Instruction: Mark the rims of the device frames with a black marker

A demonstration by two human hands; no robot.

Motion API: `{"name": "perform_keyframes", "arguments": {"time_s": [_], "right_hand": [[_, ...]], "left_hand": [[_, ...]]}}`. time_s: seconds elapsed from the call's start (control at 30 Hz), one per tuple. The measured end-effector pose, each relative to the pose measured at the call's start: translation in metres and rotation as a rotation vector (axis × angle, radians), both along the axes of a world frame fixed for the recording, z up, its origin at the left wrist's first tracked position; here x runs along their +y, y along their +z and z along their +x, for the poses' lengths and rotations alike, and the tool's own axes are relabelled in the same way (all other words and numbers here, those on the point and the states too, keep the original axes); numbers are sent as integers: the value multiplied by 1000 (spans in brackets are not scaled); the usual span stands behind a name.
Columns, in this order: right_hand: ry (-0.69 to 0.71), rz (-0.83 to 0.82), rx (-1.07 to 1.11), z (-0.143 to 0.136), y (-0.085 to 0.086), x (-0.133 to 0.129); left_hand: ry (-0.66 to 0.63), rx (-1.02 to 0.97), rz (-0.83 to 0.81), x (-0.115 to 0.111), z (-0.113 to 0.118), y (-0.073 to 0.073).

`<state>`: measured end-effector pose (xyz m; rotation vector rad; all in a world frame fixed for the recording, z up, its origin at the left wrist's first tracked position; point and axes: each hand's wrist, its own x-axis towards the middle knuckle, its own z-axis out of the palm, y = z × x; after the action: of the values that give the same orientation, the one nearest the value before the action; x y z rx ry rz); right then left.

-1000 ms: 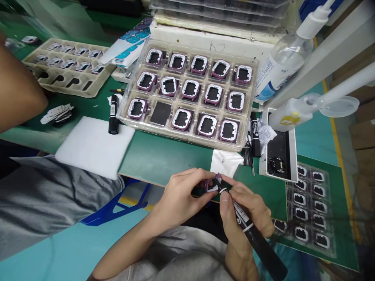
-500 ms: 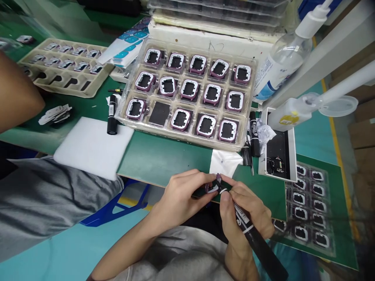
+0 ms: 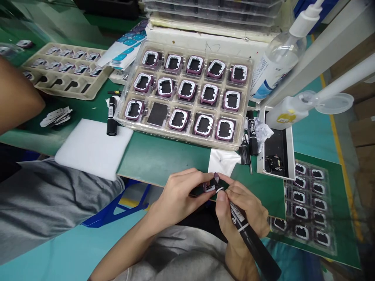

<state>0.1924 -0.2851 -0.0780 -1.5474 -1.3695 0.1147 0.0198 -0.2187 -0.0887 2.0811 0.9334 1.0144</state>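
Note:
My left hand [image 3: 183,191] is closed on a small purple watch case [image 3: 208,187], pinched between thumb and fingers at the table's front edge. In my right hand [image 3: 241,203] is a thick black marker pen [image 3: 249,238], gripped near its front end. The marker's tip reaches the case; whether it touches is hidden by my fingers. My right index finger stretches to the far side of the case. Just beyond my hands stands a plastic tray [image 3: 175,137] of purple watch cases with white rims, one of its pockets showing only a black pad.
A white wipe [image 3: 224,160] lies beyond my hands. Right of the tray are black markers [image 3: 252,132], a white box [image 3: 290,156] and bottles [image 3: 281,58]. A second tray of cases [image 3: 310,207] lies at right. Another person's arm [image 3: 17,86] and a foam sheet [image 3: 93,148] are left.
The view has shifted slightly. My right hand and the marker have moved a little left with the view; both hands keep their hold.

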Motion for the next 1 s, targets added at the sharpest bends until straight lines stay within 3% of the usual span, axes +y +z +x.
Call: {"name": "perform_keyframes", "arguments": {"time_s": [0.17, 0.43, 0.73, 1.0], "right_hand": [[72, 38, 4, 3, -4, 1], [63, 42, 91, 1, 0, 4], [238, 181, 120, 6, -5, 10], [182, 106, 131, -1, 0, 4]], "left_hand": [[14, -7, -35, 0, -1, 2], [8, -17, -179, 2, -6, 5], [3, -14, -272, 4, -7, 10], [-12, 11, -264, 6, -9, 10]]}}
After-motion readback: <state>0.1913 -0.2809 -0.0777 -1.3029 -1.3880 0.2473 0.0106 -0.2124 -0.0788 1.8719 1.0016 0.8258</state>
